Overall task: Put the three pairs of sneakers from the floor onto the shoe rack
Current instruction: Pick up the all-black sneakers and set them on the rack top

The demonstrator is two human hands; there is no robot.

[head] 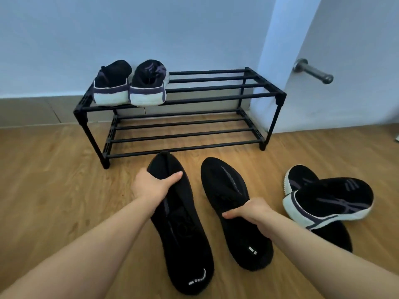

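Each grip seemingly clasps one black sneaker (181, 221); rack (216, 100) holds one pair (129, 85).

- Wooden floor (54, 180): bears the black shoe rack (280, 98), two all-black sneakers (181, 223) side by side, and two white-soled sneakers (328, 201), one overlapping the other.
- Rack top tier: one white-soled pair (129, 87) at its left end, heels outward.

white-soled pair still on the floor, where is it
In the head view the white-soled pair lies stacked on the wooden floor at the right, beside the black sneaker under the right hand, in front of the shoe rack.
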